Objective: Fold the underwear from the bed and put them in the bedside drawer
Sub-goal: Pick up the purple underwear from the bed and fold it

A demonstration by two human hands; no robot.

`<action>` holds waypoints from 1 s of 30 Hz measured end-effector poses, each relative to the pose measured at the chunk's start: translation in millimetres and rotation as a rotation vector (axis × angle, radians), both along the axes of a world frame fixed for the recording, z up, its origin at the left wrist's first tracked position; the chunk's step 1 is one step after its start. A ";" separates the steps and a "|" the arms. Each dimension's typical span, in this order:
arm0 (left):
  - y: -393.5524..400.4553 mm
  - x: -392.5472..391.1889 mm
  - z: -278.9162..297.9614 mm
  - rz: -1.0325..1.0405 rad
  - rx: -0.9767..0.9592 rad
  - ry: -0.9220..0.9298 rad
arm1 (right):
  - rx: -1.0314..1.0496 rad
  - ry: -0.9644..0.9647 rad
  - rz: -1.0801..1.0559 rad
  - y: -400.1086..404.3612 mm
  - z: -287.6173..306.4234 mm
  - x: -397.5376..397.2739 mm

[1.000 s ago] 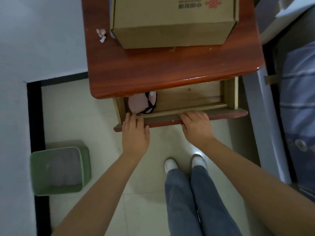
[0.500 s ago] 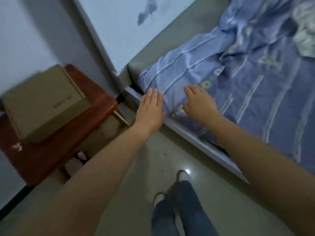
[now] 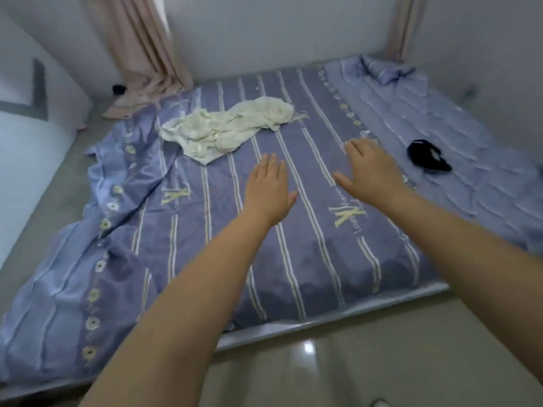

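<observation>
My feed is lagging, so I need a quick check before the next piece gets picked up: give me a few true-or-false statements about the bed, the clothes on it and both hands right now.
1. Both hands are empty, fingers spread, over the bed. True: the left hand and right hand hold nothing.
2. The black garment lies to the right of the right hand. True.
3. The cream cloth is neatly folded. False: it lies crumpled and spread out.
4. The left hand is gripping the cream cloth. False: the hand is nearer than the cloth and apart from it.
5. The striped blue bedcover is plain white. False: it is blue-purple with pale stripes.
</observation>
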State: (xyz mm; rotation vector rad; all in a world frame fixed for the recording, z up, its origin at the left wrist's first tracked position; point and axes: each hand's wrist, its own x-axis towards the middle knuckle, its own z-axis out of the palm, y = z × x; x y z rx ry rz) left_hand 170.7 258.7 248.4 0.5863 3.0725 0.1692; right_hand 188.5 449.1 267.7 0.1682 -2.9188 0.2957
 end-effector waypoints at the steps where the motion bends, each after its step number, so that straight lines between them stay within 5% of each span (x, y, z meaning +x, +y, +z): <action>1: 38.0 -11.6 1.9 -0.022 -0.009 -0.003 | 0.009 -0.002 -0.030 38.9 2.5 -6.0; 8: 231.1 -91.5 -6.6 -0.101 -0.017 -0.038 | 0.003 -0.094 -0.198 237.9 -12.7 -52.9; 16: 369.6 -229.3 -82.0 -0.122 -0.032 -0.186 | -0.061 -0.283 -0.331 400.7 -101.9 -159.0; 23: 459.4 -303.2 -193.7 -0.105 -0.016 -0.385 | 0.011 -0.639 -0.261 467.7 -211.3 -220.2; 30: 530.8 -313.9 -286.5 -0.030 0.052 -0.656 | -0.067 -0.751 -0.324 501.5 -294.4 -275.1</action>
